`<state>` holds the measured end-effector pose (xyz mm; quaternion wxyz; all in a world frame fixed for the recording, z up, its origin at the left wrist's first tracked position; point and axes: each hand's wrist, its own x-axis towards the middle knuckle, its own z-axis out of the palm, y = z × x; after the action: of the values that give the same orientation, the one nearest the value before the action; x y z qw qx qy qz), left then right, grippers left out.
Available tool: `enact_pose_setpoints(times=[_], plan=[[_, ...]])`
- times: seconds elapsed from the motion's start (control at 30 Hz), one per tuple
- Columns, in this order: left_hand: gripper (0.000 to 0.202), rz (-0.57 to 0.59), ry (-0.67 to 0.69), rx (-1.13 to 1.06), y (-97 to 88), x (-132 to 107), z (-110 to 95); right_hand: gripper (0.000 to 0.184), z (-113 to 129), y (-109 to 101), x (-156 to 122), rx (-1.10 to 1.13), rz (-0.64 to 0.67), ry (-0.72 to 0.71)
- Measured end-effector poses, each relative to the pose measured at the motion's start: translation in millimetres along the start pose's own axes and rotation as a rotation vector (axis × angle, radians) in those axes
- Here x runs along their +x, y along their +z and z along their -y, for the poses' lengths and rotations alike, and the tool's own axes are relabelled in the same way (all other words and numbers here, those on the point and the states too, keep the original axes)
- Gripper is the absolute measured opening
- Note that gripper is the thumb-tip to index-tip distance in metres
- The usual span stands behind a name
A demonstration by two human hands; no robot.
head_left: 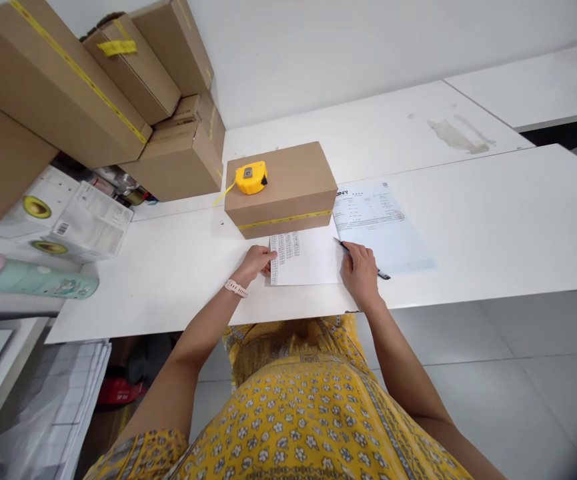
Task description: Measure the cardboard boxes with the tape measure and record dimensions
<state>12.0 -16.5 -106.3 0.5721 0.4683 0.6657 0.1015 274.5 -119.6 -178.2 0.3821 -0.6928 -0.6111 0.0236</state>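
A white sheet of paper [315, 260] with columns of small writing on its left side lies on the white table [493, 227]. My left hand [257, 263] is closed at the sheet's left edge, thumb on top and the other fingers partly hidden. In my right hand [361, 272] is a black pen [384, 275], its tip pointing up and left over the paper's right side. A cardboard box [285, 190] stands just beyond, covering the sheet's far edge. On the box rests a yellow tape measure [251, 178], with a bit of its tape sticking out to the left.
A pale blue printed form [383, 227] lies right of the sheet. Stacked cardboard boxes [68, 80] fill the back left. A white carton with avocado pictures [83, 223] and a mint green bottle [43, 279] are at the left. Papers [58, 400] lie on a lower shelf.
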Motion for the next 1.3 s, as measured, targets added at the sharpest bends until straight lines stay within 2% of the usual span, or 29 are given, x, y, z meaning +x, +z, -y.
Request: enact_pose_setpoints(times=[0.17, 0.33, 0.5, 0.57, 0.67, 0.73, 0.8, 0.87, 0.97, 1.03, 1.13, 1.23, 1.3], plan=[[0.021, -0.061, 0.051, 0.010, -14.4, -23.7, 27.9, 0.036, 10.2, -1.2, -5.3, 0.057, 0.055, -0.067], [0.028, -0.131, 0.107, 0.002, -17.5, -46.1, 51.4, 0.030, 14.3, -1.6, -13.2, 0.063, 0.085, -0.097], [0.028, -0.200, 0.159, 0.070, -14.8, -51.5, 61.5, 0.025, 15.2, 1.3, -13.5, -0.034, 0.110, -0.142], [0.026, -0.283, 0.193, 0.124, -16.7, -51.6, 64.3, 0.027, 17.0, 0.0, -14.2, -0.086, 0.115, -0.135], [0.017, -0.502, 0.259, 0.176, -21.8, -51.9, 70.2, 0.027, 22.7, -5.5, -14.7, -0.074, 0.141, -0.144], [0.049, -0.660, 0.315, 0.185, -25.4, -50.7, 75.0, 0.026, 29.6, -9.5, -11.7, -0.011, 0.194, -0.176], [0.087, -0.733, 0.378, 0.219, -28.4, -47.0, 79.2, 0.025, 38.8, -12.0, -4.4, 0.064, 0.266, -0.217], [0.116, -0.702, 0.422, 0.295, -31.0, -41.3, 82.2, 0.023, 48.5, -12.1, 6.5, 0.124, 0.334, -0.273], [0.134, -0.607, 0.403, 0.391, -34.1, -32.6, 84.9, 0.021, 57.3, -8.1, 25.6, 0.155, 0.383, -0.362], [0.137, -0.589, 0.382, 0.415, -35.7, -28.8, 86.2, 0.019, 55.8, -3.9, 37.4, 0.131, 0.376, -0.369], [0.134, -0.559, 0.382, 0.444, -36.9, -26.5, 87.7, 0.018, 44.6, 0.7, 50.9, 0.074, 0.349, -0.300], [0.126, -0.529, 0.357, 0.489, -36.9, -26.9, 87.9, 0.021, 33.9, -4.4, 56.1, 0.066, 0.328, -0.168], [0.123, -0.515, 0.322, 0.525, -36.8, -27.8, 87.1, 0.027, 33.2, -15.5, 54.2, 0.164, 0.314, -0.054]])
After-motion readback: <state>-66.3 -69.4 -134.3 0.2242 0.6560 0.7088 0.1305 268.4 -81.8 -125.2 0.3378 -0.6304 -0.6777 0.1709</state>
